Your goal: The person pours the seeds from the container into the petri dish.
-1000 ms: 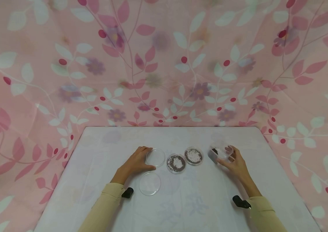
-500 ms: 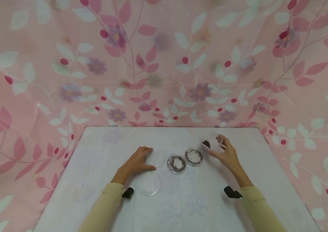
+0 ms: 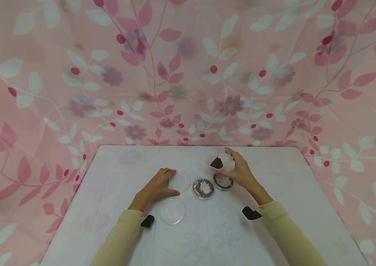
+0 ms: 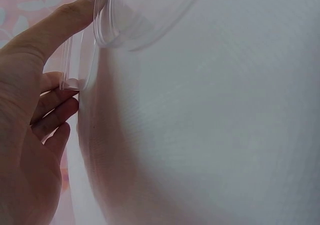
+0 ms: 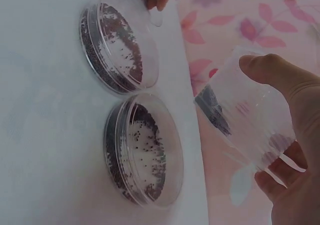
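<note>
My left hand (image 3: 157, 184) grips a clear, bare petri dish (image 3: 181, 181) at its left edge, thumb at the near side. In the left wrist view the thumb lies on the dish rim (image 4: 102, 20) and the fingers are behind it. My right hand (image 3: 242, 170) holds up a small clear plastic box (image 5: 250, 110), tilted to the left, with dark granular material (image 3: 217, 162) gathered in one corner. Below it stands a petri dish (image 5: 142, 155) of dark granules topped with white bits, partly covered by the hand in the head view. A similar filled dish (image 3: 203, 188) stands to its left.
A clear round dish or lid (image 3: 173, 211) lies on the white cloth-covered table (image 3: 204, 232), nearer the person than the gripped dish. Pink floral fabric (image 3: 188, 74) hangs behind the table and along both sides.
The right hand has carried the plastic box leftward from beyond the right dish to above it, lifting and tilting it on the way. The left hand has stayed on its dish.
</note>
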The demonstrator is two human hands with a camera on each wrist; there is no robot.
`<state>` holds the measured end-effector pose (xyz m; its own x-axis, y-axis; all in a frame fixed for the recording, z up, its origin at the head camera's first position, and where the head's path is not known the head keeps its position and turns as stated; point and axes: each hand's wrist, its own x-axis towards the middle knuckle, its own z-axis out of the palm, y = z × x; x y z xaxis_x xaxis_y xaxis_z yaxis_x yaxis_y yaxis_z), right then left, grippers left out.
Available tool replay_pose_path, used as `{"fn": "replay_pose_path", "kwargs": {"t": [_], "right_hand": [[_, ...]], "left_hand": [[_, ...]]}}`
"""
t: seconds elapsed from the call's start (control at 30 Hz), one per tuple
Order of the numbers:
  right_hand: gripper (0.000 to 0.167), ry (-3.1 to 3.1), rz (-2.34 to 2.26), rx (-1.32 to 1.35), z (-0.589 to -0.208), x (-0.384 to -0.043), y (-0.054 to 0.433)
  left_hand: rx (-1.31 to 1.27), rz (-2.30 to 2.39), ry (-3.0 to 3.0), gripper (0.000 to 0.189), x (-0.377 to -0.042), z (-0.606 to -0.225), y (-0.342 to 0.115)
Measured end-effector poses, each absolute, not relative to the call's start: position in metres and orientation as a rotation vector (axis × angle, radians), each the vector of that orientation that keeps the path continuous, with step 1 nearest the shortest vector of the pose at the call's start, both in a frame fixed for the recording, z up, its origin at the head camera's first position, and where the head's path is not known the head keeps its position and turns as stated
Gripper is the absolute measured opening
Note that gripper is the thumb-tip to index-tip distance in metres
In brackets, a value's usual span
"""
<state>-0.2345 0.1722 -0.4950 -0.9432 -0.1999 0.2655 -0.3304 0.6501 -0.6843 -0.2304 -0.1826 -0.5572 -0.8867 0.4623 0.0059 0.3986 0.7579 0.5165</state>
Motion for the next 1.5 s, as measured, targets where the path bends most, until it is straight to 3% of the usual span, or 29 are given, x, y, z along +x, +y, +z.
{"fn": "replay_pose_path", "kwargs": {"t": [1.07,1.5], "right_hand": [[0.100,-2.808,0.500,0.914,-0.497,-0.232,0.101],[0.093,-2.703,0.286,1.032,-0.492,-0.227,0.085]], "left_hand": [[0.666,0.744,2.831,0.093,-0.231,-0.556,-0.182],[0.685,0.754,2.845,0.092,-0.232,-0.557,-0.183]]}}
